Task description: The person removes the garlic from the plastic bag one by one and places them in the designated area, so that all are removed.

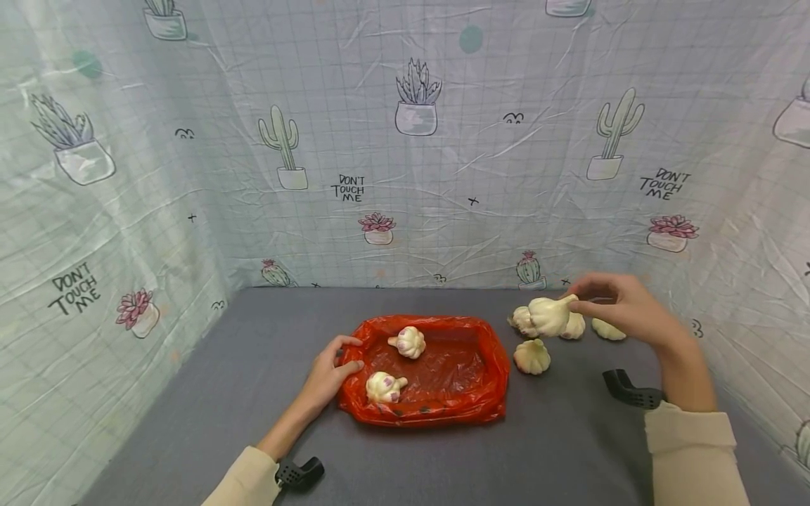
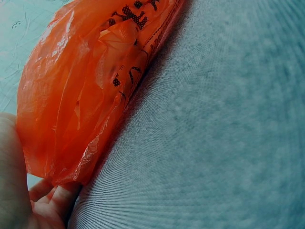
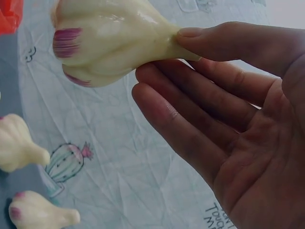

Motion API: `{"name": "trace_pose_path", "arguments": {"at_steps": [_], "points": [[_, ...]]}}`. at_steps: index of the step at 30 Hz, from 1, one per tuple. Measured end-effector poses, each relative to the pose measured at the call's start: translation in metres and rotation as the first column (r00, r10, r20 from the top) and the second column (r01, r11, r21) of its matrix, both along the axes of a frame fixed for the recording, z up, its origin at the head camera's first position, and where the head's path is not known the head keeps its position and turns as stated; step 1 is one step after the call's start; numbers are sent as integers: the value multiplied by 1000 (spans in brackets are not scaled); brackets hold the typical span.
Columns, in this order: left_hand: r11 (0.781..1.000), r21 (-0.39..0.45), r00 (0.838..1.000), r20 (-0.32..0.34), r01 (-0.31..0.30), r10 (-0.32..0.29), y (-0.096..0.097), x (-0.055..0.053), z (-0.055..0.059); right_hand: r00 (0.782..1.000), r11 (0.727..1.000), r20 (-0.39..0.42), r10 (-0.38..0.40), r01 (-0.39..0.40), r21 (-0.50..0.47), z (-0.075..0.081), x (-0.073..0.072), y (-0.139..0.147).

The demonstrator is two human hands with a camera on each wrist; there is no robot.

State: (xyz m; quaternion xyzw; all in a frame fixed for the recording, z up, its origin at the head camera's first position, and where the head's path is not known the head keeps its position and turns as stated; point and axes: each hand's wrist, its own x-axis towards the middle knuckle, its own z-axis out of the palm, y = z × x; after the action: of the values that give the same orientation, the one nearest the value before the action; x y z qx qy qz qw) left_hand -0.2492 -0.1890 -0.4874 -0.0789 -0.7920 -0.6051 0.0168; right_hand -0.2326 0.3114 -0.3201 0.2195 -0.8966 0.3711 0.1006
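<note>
In the head view my right hand (image 1: 623, 309) pinches a garlic bulb (image 1: 549, 316) by its stem, above the table. The right wrist view shows this bulb's pale skin and purple streaks close up, the stem between thumb and fingers. My left hand (image 1: 329, 369) grips the left side of a red plastic bag (image 1: 496, 365), which stands spread wide in a rectangular shape. Two garlic bulbs lie inside it, one bulb (image 1: 411, 342) towards the back and another bulb (image 1: 383, 388) at the front left. In the left wrist view, the bag (image 2: 71, 109) partly hides my fingers.
Right of the bag lies a garlic bulb (image 1: 532, 357). Several more sit behind it, among them a bulb (image 1: 573, 326) and a paler one (image 1: 609, 329) near my right hand. A curtain (image 1: 443, 176) printed with cacti hangs behind the grey table (image 1: 266, 330) and along both sides.
</note>
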Motion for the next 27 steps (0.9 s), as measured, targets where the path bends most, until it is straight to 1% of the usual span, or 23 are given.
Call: {"name": "trace_pose_path", "arguments": {"at_steps": [3, 8, 14, 18, 23, 25, 27], "points": [[1000, -6, 1000, -3, 3, -3, 0, 0, 0, 1000, 1000, 13, 10, -10, -4, -3, -1, 7], [1000, -4, 1000, -6, 5, -5, 0, 1, 0, 999, 1000, 52, -9, 9, -9, -7, -2, 18], [1000, -6, 1000, -5, 7, -7, 0, -1, 0, 997, 1000, 71, -20, 20, -6, -9, -3, 28], [1000, 5, 1000, 1, 11, -11, 0, -1, 0, 996, 999, 81, -42, 39, 35, -10, -4, 32], [999, 26, 1000, 1, 20, -20, -1, -1, 0, 990, 993, 121, -69, 57, 100, -12, -7, 38], [999, 28, 1000, 0, 22, -22, -2, -1, -1, 987, 992, 144, -72, 55, 115, -15, -8, 41], [999, 26, 1000, 2, 23, -23, -1, -1, 0, 984, 993, 165, -68, 50, 110, -18, -10, 45]]}}
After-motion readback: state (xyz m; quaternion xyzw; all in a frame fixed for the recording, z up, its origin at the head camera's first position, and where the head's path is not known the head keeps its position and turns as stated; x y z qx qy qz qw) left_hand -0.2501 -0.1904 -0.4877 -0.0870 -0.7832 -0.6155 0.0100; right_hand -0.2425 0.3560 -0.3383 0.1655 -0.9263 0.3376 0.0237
